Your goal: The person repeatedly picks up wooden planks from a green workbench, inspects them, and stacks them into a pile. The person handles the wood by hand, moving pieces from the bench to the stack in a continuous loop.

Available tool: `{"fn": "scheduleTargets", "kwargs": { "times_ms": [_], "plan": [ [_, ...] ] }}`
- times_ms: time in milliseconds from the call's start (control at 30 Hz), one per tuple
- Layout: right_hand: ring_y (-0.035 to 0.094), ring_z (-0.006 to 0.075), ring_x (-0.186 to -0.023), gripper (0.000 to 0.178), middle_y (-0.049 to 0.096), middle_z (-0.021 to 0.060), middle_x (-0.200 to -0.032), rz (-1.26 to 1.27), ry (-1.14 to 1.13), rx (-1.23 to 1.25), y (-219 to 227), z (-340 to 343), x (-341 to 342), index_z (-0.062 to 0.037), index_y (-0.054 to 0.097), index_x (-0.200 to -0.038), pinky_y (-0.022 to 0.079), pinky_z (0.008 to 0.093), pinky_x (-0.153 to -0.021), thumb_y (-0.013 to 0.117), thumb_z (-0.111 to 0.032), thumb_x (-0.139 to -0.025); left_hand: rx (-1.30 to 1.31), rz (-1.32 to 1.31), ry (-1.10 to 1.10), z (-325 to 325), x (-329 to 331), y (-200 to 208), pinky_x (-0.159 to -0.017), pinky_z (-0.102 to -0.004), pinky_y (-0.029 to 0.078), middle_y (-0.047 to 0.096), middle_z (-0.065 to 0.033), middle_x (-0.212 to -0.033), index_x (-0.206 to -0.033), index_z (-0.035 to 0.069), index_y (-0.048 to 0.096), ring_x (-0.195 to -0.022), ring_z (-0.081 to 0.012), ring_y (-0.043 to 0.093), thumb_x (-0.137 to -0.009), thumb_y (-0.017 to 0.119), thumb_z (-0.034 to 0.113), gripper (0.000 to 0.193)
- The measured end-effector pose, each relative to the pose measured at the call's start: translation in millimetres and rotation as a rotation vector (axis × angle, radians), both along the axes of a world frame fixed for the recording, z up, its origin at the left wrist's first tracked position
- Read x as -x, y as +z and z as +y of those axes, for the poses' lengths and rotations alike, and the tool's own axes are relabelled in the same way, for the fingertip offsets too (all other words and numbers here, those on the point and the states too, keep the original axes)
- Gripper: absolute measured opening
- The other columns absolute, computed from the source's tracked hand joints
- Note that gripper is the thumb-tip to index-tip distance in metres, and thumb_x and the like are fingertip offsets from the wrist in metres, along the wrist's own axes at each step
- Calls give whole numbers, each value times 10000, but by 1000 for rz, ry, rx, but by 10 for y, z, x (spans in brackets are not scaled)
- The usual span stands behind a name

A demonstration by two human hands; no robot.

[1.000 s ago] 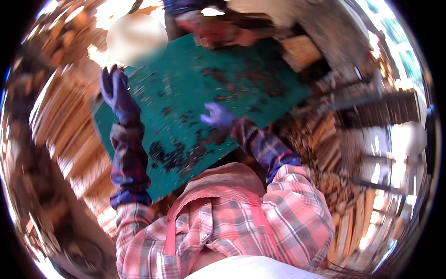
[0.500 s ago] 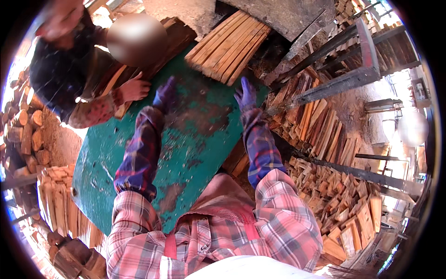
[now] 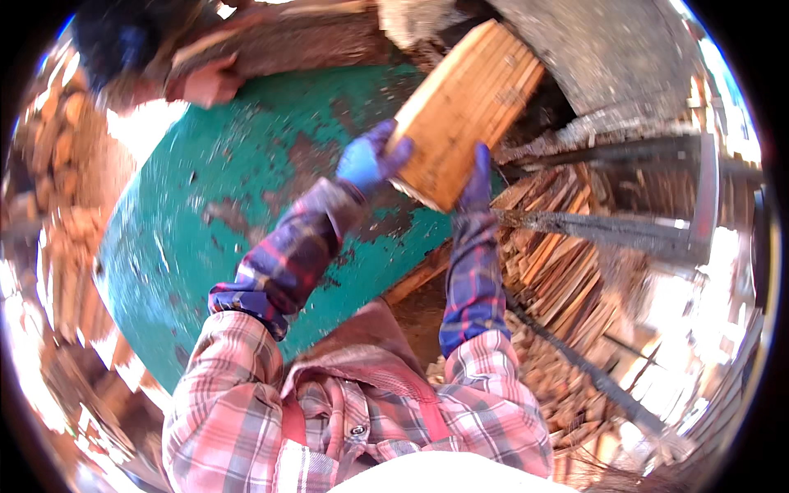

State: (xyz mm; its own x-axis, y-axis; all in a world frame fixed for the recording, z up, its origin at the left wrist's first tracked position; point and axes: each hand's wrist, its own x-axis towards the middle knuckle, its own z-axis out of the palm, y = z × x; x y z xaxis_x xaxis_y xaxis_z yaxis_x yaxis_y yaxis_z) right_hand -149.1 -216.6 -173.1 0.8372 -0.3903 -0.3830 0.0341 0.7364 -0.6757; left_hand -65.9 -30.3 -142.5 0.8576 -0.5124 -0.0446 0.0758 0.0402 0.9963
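Split-wood block sits between your two gloved hands above the far edge of the green table, at about 12 o'clock from your chest. Its long axis runs from 7 o'clock up toward 1 o'clock, the near end lowest. Your left hand clasps the block's left face, fingers curled onto it; your right hand presses flat against the near right corner. Both sit equally close. Loose kindling sticks lie heaped at 3 o'clock. Another person's bare hand rests at 10 o'clock on the table rim.
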Motion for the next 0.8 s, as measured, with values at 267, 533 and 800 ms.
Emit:
{"fn": "scheduleTargets", "kwargs": {
  "times_ms": [267,533,800],
  "plan": [
    [572,310,-1147,691,519,147,-1338,345,141,25,-115,2138,1746,-81,382,-1421,518,442,-938,531,-542,-928,-712,-256,40,2559,2019,651,-980,-473,440,550,-290,-1260,-1385,-10,423,-1149,-445,545,-903,590,368,635],
    [599,154,-951,571,619,49,-1066,178,431,354,-186,4362,2284,-4,515,-1253,513,299,-844,774,-292,-833,-514,28,393,4883,3824,437,-1141,-381,263,386,-233,-1471,-1439,-17,349,-1397,-325,335,-916,627,293,668],
    [637,192,-806,420,652,97,-923,117,928,435,-190,5300,2013,53,563,-1131,541,343,-750,724,-129,-789,-391,503,336,6157,4034,-191,-903,-377,479,671,-173,-1075,-1257,-19,534,-996,-255,632,-867,664,316,531]
  ]
}}
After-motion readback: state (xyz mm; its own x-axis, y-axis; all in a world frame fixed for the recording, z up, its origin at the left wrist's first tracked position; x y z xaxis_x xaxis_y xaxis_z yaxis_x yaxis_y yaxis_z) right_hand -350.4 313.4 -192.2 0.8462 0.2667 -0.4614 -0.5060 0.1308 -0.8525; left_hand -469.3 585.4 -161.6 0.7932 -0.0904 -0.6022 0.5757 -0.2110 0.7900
